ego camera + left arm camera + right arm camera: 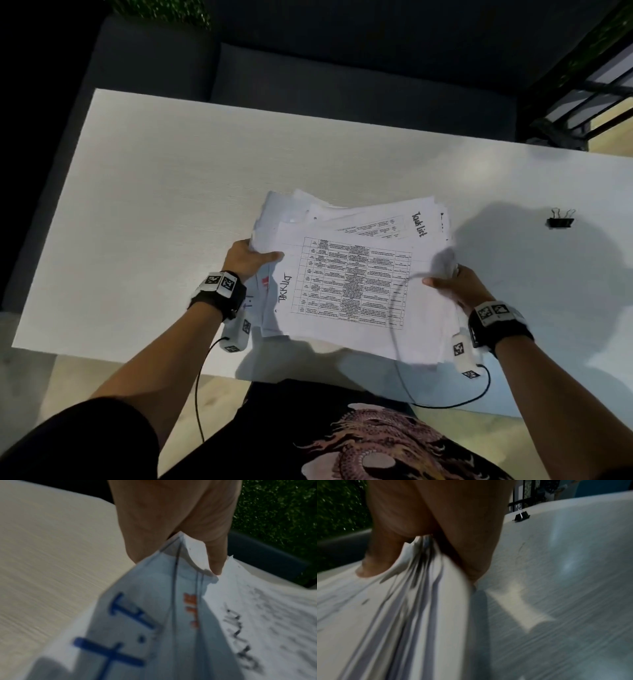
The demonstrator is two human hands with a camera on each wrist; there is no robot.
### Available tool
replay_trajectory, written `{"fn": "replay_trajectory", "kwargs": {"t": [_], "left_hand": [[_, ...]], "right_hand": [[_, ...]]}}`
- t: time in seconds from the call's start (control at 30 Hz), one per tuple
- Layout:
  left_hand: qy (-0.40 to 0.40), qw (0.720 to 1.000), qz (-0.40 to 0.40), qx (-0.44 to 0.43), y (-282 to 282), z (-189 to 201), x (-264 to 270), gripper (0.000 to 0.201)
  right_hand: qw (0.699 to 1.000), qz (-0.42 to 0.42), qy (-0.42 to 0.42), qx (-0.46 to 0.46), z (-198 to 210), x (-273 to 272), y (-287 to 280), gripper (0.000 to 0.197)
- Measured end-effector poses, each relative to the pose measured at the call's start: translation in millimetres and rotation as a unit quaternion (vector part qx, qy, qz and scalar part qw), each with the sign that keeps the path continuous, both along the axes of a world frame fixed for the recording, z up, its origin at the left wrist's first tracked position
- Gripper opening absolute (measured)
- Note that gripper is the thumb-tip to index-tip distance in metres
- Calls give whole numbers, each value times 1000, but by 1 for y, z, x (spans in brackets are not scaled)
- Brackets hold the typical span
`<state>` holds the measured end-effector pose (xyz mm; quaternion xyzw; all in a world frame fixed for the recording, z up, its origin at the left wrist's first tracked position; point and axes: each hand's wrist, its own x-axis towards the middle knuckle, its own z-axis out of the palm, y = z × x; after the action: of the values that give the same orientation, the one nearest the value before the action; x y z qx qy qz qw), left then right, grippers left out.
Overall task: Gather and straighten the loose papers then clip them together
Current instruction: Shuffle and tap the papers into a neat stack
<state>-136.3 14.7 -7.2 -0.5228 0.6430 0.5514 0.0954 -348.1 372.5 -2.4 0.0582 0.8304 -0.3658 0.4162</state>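
An uneven stack of white printed papers (352, 274) is lifted above the white table (171, 192), its sheets fanned and skewed. The top sheet shows a table and a handwritten title. My left hand (248, 258) grips the stack's left edge, thumb on top; in the left wrist view the thumb presses the papers (171, 615). My right hand (452, 284) grips the right edge, thumb on top, fingers underneath; the right wrist view shows the papers (412, 601) pinched there. A black binder clip (560, 219) lies on the table far to the right, also seen as the clip (521, 515).
A dark sofa (342, 68) runs behind the table's far edge. A black metal rack (589, 102) stands at the back right. Cables hang from both wrist cameras below the near table edge. A green hedge wall fills the background.
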Motion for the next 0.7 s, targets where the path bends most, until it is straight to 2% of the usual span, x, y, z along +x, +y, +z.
{"fn": "replay_trajectory", "kwargs": {"t": [0.07,0.17,0.2,0.33,0.37,0.4,0.5,0.57,0.63,0.67,0.7], "left_hand": [[-9,999,-30,-19,9,3,1,44],[12,999,-46,-15,25,9,-2,42],[20,999,-28,-1,23,9,1,45],[76,995,33,54,9,10,23,57],[92,993,39,69,10,11,27,61],[111,990,35,82,12,13,28,66],[127,979,-15,158,18,20,22,73],[115,977,-39,178,20,21,10,55],[102,985,-20,138,23,21,-4,37],[79,990,-8,121,25,16,-10,42],[53,993,0,109,26,12,-15,48]], "right_hand": [[999,27,8,18,2,4,-3,90],[1000,0,19,10,5,10,-14,76],[1000,-11,21,-19,8,10,-16,73],[977,-101,-17,-185,33,9,-6,24],[970,-114,-34,-214,44,8,-4,26],[964,-118,-29,-235,53,6,-1,37],[964,-91,3,-250,61,-5,11,52],[971,-89,-13,-223,49,-12,19,51],[983,-73,-29,-164,38,-12,13,59],[991,-42,-16,-126,32,-11,8,54],[996,-3,1,-94,26,-10,2,40]]}}
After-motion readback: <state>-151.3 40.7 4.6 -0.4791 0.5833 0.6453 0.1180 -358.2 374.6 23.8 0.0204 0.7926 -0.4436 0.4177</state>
